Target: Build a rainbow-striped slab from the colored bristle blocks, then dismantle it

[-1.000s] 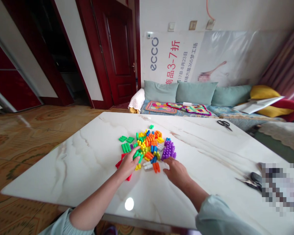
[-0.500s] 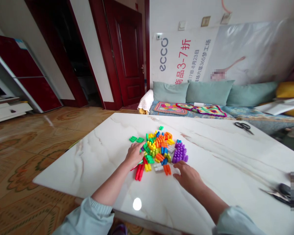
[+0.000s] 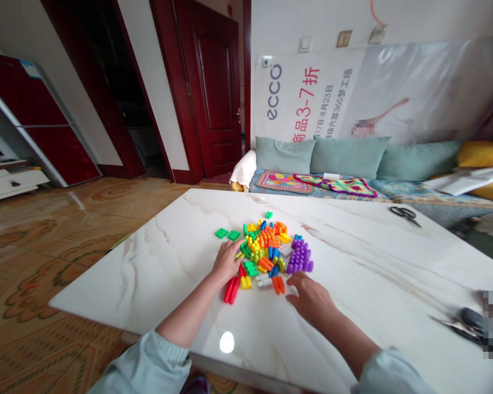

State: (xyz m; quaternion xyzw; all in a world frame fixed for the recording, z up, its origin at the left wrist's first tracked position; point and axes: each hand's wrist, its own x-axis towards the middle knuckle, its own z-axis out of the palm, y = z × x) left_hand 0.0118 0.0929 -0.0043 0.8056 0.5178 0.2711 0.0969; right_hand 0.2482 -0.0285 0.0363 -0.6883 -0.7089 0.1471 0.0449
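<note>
A heap of plastic building blocks (image 3: pixel 268 238) in many colours lies on the white marble-patterned table (image 3: pixel 156 273). My left hand (image 3: pixel 228 259) rests at the heap's left side, thumb and forefinger apart beside green and yellow-green blocks; its other fingertips are hidden. Below it lie long red blocks (image 3: pixel 231 290) and a yellow block (image 3: pixel 246 282). My right hand (image 3: pixel 312 296) hovers low by the heap's right front, fingers loosely curled and apart, holding nothing. Just left of its fingertips is an orange block (image 3: pixel 278 284). Purple blocks (image 3: pixel 299 256) form a joined cluster above that hand.
Two green blocks (image 3: pixel 227 234) lie left of the heap, and another green block (image 3: pixel 269 215) behind it. Black scissors (image 3: pixel 405 213) are at the far right, with a second pair (image 3: pixel 462 325) near the right edge. A sofa with cushions (image 3: pixel 351 157) stands behind the table.
The view has shifted slightly, moving the whole scene a little left. My left hand has shifted a little at the heap's left side; my right hand keeps nearly the same place.
</note>
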